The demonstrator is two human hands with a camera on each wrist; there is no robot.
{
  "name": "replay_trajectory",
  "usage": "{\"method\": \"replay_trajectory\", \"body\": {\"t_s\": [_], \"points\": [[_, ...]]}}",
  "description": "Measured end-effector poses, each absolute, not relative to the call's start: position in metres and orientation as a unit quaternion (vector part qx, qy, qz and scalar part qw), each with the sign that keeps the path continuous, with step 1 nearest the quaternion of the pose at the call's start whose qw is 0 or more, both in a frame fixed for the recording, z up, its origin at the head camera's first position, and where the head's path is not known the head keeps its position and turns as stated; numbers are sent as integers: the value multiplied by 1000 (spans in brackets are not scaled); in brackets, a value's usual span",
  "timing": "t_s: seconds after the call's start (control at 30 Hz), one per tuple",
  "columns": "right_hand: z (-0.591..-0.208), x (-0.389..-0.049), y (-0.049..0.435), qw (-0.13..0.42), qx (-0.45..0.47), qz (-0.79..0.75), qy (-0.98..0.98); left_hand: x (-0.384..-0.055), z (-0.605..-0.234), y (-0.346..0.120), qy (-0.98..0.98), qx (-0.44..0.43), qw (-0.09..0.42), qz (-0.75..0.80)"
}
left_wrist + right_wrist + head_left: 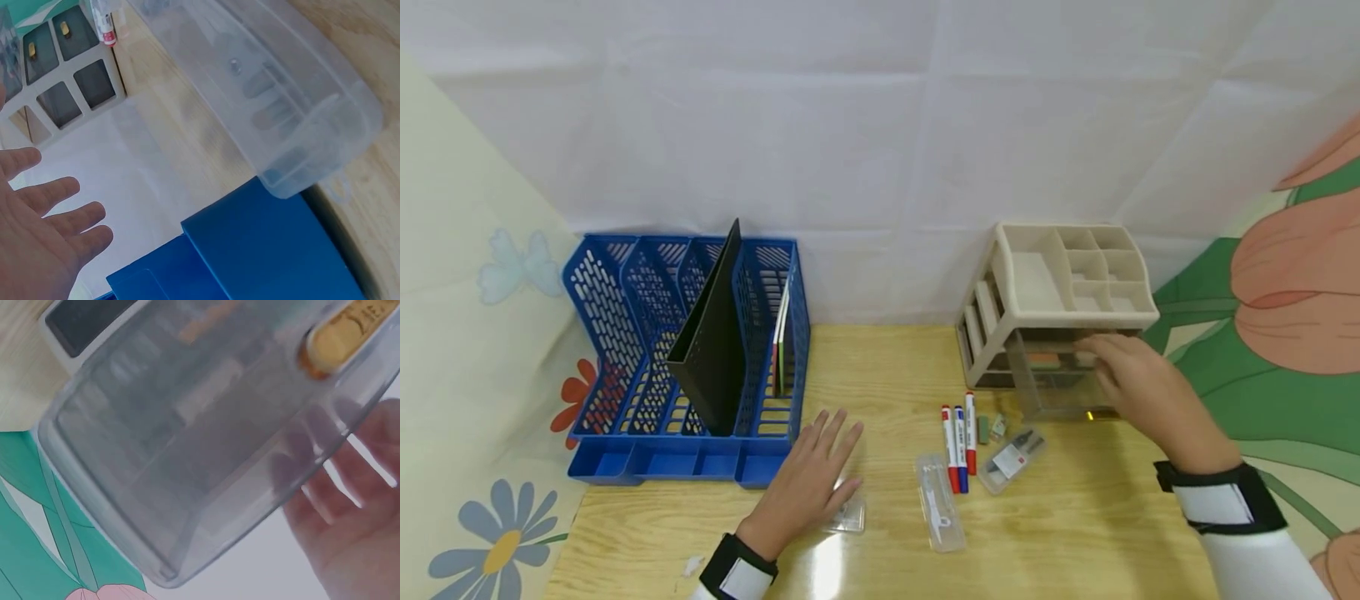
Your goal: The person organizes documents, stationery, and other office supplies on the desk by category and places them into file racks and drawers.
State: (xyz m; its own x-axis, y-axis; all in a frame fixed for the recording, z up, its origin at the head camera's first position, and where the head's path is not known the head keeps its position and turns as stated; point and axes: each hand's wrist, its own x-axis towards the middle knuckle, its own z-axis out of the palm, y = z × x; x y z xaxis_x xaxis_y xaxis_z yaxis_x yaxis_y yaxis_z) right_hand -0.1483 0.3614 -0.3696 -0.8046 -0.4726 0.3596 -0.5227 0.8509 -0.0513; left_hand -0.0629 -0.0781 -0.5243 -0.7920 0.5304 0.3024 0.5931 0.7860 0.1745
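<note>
My right hand (1138,392) reaches over the rim of a pulled-out clear drawer (1052,392) in the beige desk organizer (1078,321). In the right wrist view its straight fingers (319,434) show through the clear plastic, near a gold handle (344,340). An orange item (1043,360) lies inside the drawer. My left hand (808,479) is spread flat with nothing in it, beside the blue file rack (688,458). It partly hides a small clear plastic case (850,517) on the table. A clear box (269,94) looms large in the left wrist view.
Red and blue markers (961,446), a green eraser (982,430), a clear case with a white label (1011,461) and a long clear pencil box (938,504) lie between the hands. A black folder (715,350) and thin books (782,342) stand in the rack.
</note>
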Motion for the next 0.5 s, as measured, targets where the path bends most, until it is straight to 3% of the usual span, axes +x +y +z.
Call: {"method": "replay_trajectory", "body": {"t_s": [0.27, 0.5], "points": [[-373, -129, 340, 312, 317, 94, -891, -69, -523, -74, -940, -287, 118, -141], [-378, -111, 316, 375, 360, 111, -847, -76, -522, -66, -934, -290, 154, -145]]}}
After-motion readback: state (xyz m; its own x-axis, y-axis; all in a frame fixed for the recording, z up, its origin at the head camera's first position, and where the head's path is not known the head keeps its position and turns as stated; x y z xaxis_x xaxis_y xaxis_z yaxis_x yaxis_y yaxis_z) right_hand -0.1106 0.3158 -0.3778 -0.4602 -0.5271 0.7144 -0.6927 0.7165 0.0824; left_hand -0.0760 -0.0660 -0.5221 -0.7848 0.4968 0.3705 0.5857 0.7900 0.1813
